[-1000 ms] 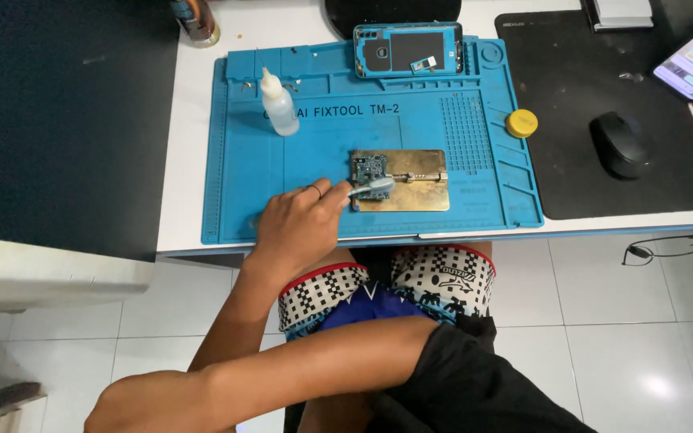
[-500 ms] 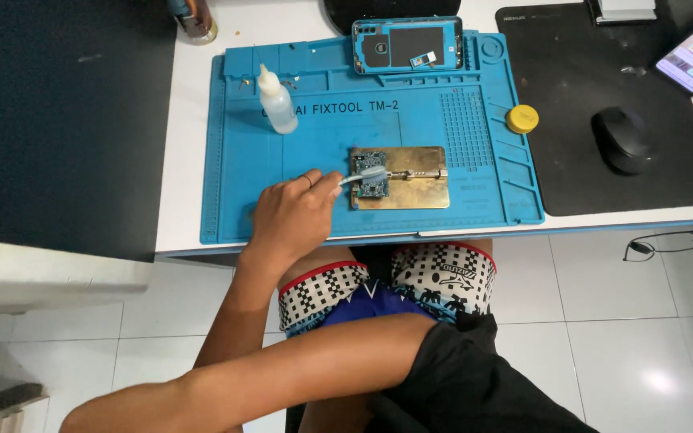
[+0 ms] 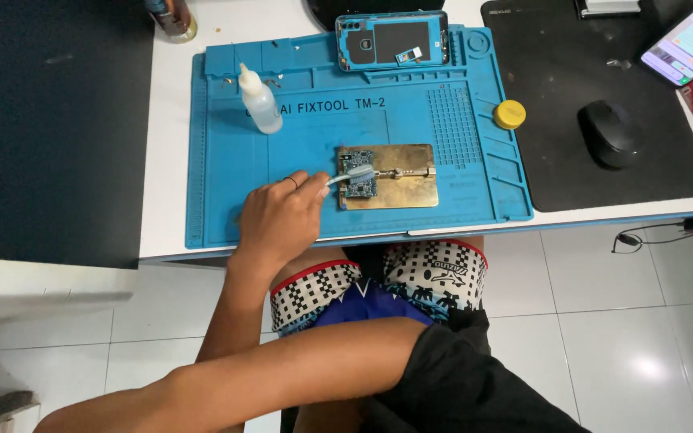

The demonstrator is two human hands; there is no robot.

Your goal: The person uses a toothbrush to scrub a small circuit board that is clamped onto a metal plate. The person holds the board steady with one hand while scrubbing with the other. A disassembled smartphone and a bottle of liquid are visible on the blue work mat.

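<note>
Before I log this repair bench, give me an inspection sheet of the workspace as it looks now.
Surface: white desk under a blue work mat.
Job's things: circuit board clamped on a brass holder plate; brush head on the board.
Clutter: squeeze bottle, yellow cap, phone shell, mouse, lit screen.
Grippers: left hand grips the brush; right hand not in view.
Cables: black cable below the desk edge.
Surroundings: white tiled floor.
</note>
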